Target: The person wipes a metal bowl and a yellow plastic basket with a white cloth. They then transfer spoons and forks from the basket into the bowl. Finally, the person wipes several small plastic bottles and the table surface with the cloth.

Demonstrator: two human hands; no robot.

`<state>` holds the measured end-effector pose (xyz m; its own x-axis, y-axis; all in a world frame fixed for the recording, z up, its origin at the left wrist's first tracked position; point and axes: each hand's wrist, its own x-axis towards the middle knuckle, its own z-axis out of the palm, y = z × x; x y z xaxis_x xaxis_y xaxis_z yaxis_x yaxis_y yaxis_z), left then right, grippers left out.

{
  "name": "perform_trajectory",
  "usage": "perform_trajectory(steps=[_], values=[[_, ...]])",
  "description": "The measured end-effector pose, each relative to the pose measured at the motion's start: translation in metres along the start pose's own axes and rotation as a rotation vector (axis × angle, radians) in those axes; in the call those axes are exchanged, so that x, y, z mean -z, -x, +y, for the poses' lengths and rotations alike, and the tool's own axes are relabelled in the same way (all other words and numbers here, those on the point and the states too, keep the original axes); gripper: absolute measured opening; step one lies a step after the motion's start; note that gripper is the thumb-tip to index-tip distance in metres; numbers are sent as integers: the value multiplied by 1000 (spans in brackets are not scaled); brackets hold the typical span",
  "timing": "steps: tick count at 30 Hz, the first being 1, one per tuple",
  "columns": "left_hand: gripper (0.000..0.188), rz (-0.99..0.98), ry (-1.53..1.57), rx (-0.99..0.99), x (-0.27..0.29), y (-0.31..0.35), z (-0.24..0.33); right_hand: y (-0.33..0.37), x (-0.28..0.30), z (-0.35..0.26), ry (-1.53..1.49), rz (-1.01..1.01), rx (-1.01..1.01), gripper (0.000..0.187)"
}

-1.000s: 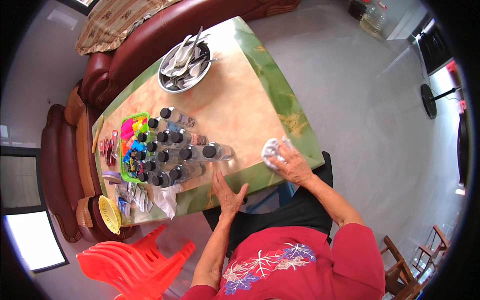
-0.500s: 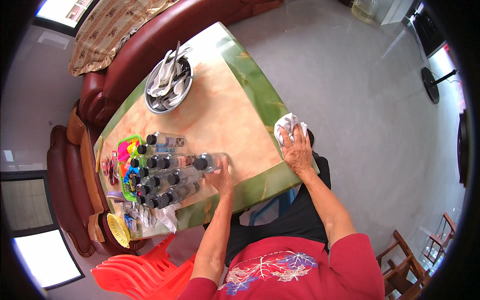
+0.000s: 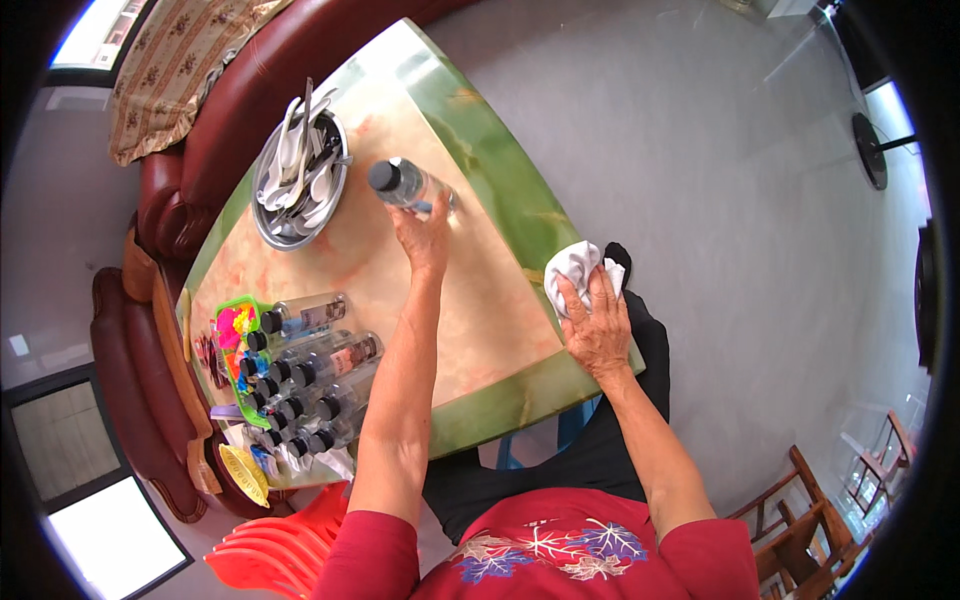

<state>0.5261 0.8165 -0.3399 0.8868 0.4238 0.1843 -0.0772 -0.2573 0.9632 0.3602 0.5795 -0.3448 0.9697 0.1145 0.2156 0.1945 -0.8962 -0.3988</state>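
Wrapped round a clear bottle with a black cap (image 3: 412,186), my left hand (image 3: 420,232) is over the middle of the marble-patterned table (image 3: 480,330). My right hand (image 3: 598,325) presses a white cloth (image 3: 574,276) against the green border at the table's right edge. Left of the held bottle, a metal bowl (image 3: 290,240) is heaped with white spoons and other utensils. Several more black-capped clear bottles (image 3: 325,358) stand close together at the table's near left, partly behind my left forearm.
A green basket of colourful small items (image 3: 238,325) lies beyond the bottles, with a yellow basket (image 3: 243,474) at the table's left corner. Red stacked plastic chairs (image 3: 275,550) stand at the lower left. A dark red sofa (image 3: 240,100) borders the far side; wooden chairs (image 3: 810,520) are at the lower right.
My left hand has carried the bottle away from the group, forward toward the far part of the table. My right hand stays on the cloth at the edge. The view has shifted slightly.
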Motion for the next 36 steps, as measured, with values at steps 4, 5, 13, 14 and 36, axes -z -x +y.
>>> perform_trajectory(steps=[4,5,13,14,36], values=[[60,28,-61,-16,3,-11,-10,-2,1,-5,25,-27,4,68],[65,-5,-299,82,-3,-3,14,1,1,-4,57,-19,-18,70],[52,-118,-426,-2,83,170,69,3,-7,-3,42,-2,32,77],[51,-61,-403,44,98,197,71,3,-7,-5,56,-2,38,76],[48,268,-1456,-95,235,166,133,96,-26,-122,-297,-97,612,38]])
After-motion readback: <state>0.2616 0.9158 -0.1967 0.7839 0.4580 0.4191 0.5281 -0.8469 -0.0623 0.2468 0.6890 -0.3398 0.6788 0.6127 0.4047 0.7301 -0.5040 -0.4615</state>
